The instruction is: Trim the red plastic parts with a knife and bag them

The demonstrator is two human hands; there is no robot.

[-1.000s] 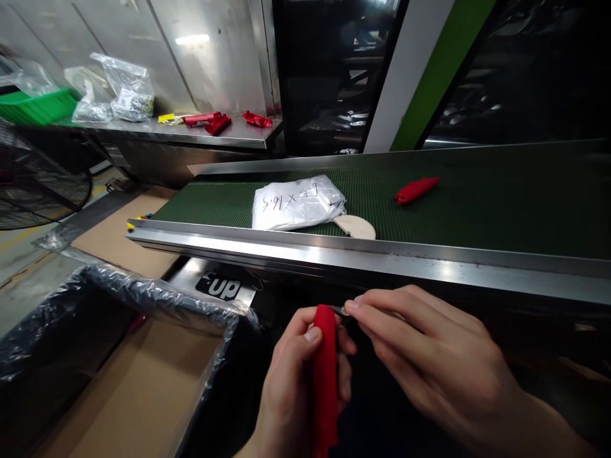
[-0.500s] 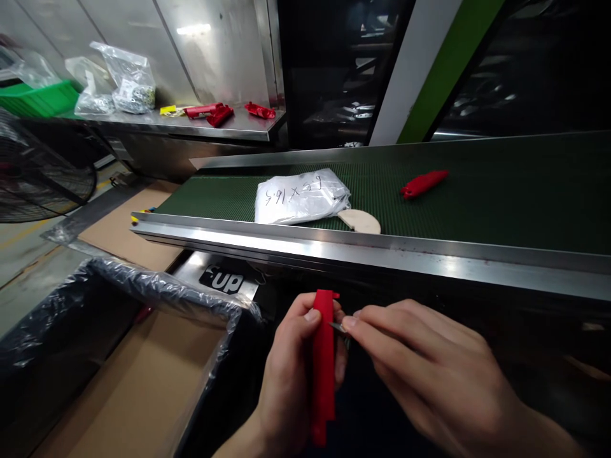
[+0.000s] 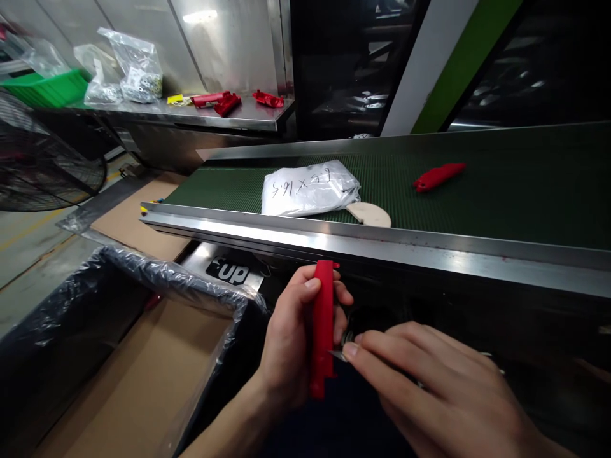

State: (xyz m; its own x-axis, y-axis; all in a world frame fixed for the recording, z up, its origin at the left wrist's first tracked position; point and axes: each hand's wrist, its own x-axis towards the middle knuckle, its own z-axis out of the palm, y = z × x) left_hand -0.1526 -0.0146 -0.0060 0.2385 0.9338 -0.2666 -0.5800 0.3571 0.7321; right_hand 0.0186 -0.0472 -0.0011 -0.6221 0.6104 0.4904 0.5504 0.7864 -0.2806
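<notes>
My left hand (image 3: 291,331) is closed around a long red plastic part (image 3: 323,324), held roughly upright with the thumb on its near face. Between the thumb and fingers of my right hand (image 3: 429,381) is a small pointed metal blade (image 3: 338,355). Its tip meets the right edge of the red part near the lower end. Most of the blade's body is hidden by my fingers, so I cannot see a handle.
Ahead runs a green conveyor belt (image 3: 219,187) with a metal side rail (image 3: 305,240). On it lie a pack of plastic bags (image 3: 305,191), a beige disc piece (image 3: 370,215) and another red part (image 3: 439,177). A lined bin (image 3: 172,289) stands at left, near a fan (image 3: 48,152).
The blade has slid down the red part's right edge, from its upper portion to near the lower end. My left hand has raised the part slightly. The view has shifted a little.
</notes>
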